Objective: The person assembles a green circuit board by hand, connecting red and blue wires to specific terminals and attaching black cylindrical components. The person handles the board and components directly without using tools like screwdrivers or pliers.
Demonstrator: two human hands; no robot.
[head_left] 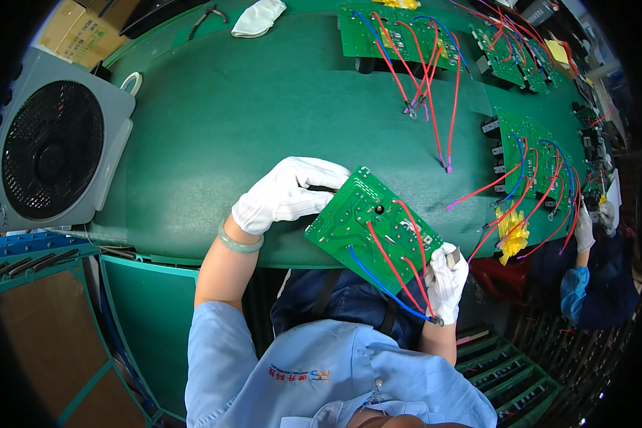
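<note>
Between my hands a green circuit board (364, 232) is held up at a tilt over the table's near edge. Red wires and one blue wire run across it toward its lower right corner. My left hand (289, 192), in a white glove, is closed on the board's upper left edge, its fingertips partly hidden behind it. At the opposite end my right hand (446, 282), gloved too, is closed round the board's right edge, with the wire ends beside its fingers. A small grey piece shows by the right fingers; its kind I cannot make out.
More wired circuit boards (399, 39) lie at the far side and right of the green table (214, 135). A grey fan (53, 150) stands at the left. A white cloth piece (258, 18) and pliers (207, 21) lie far left. A co-worker's gloved hand (584, 230) is at the right.
</note>
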